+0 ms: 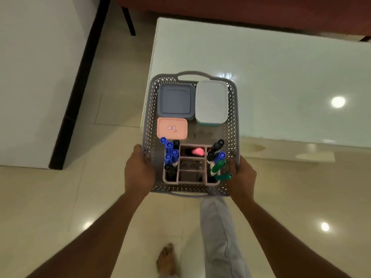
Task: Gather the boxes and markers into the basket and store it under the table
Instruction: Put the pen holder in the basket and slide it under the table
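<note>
A grey perforated basket point(232, 125) hangs in the air over the near left corner of the white table point(281, 77). My left hand point(138, 173) grips its left wall and my right hand point(243, 177) grips its right wall. Inside lie a blue-grey box point(176, 100), a white box point(211, 102) and a small pink box point(172, 128). A pink organiser point(191, 184) at the near end holds blue and black markers point(170, 155) on the left and black, blue and green markers point(216, 159) on the right.
Glossy cream floor tiles point(60, 207) lie below. A white wall with a dark skirting strip point(80, 81) runs on the left. A dark chair leg point(128, 19) stands behind the table. My own trouser leg point(218, 237) and bare foot point(166, 259) are beneath the basket.
</note>
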The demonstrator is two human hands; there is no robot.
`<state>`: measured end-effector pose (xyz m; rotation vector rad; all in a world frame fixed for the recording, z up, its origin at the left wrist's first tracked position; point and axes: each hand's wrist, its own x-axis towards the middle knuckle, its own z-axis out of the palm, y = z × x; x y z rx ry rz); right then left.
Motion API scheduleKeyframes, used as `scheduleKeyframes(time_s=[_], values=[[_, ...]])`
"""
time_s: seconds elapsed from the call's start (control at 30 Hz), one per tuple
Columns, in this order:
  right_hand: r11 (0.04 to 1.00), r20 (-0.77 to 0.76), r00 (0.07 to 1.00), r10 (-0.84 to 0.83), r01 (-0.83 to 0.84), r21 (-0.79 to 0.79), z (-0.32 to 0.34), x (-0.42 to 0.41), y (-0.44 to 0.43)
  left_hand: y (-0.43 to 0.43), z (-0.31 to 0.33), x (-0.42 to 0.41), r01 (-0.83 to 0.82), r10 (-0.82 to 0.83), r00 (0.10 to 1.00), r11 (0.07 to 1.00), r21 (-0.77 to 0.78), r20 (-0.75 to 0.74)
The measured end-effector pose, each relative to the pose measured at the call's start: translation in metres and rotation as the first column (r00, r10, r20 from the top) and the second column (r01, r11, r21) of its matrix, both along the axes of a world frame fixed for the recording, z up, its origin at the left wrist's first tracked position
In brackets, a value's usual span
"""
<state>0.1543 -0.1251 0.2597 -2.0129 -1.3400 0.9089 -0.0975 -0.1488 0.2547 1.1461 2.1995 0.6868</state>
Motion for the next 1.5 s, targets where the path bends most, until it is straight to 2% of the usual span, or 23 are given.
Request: scheduleKeyframes(time_s=[0.17, 0.3, 0.5, 0.6, 0.97, 1.1, 1.27, 1.33, 1.5], values=[[0.997, 0.020, 1.000, 0.016, -0.014, -0.075, 0.007, 0.002, -0.128, -0.125, 0.017, 0.002, 0.047, -0.040, 0.996, 0.996, -0.079, 0.083], [0.987, 0.059, 0.998, -0.010, 0.019, -0.159, -0.017, 0.013, -0.200, -0.194, 0.003, 0.016, 0.023, -0.004, 0.988, 0.992, -0.121, 0.153], [0.969, 0.041, 0.999, -0.028, 0.037, -0.246, -0.070, 0.040, -0.254, -0.244, -0.050, 0.043, 0.004, 0.023, 0.995, 0.964, -0.266, 0.099], [0.969, 0.045, 0.999, -0.010, 0.021, -0.247, -0.091, 0.056, -0.258, -0.253, -0.068, 0.063, -0.004, 0.028, 0.996, 0.965, -0.263, 0.089], [0.977, 0.074, 0.993, 0.087, -0.071, -0.200, -0.182, 0.108, -0.220, -0.223, -0.151, 0.112, 0.009, 0.003, 0.997, 0.989, -0.149, 0.082], [0.983, 0.054, 0.995, 0.084, -0.073, -0.169, -0.234, 0.112, -0.188, -0.191, -0.214, 0.112, 0.051, -0.044, 0.997, 0.994, -0.093, 0.070], [0.993, 0.075, 0.994, 0.080, -0.073, -0.092, -0.296, 0.108, -0.123, -0.128, -0.297, 0.097, 0.095, -0.096, 0.995, 0.995, -0.034, -0.025], [0.996, 0.060, 0.995, 0.074, -0.071, -0.057, -0.311, 0.102, -0.088, -0.092, -0.316, 0.091, 0.103, -0.101, 0.993, 0.995, 0.019, -0.056], [0.998, 0.161, 0.986, 0.053, -0.058, 0.025, -0.339, 0.091, 0.011, 0.006, -0.346, 0.078, 0.092, -0.081, 0.990, 0.991, 0.092, -0.115]])
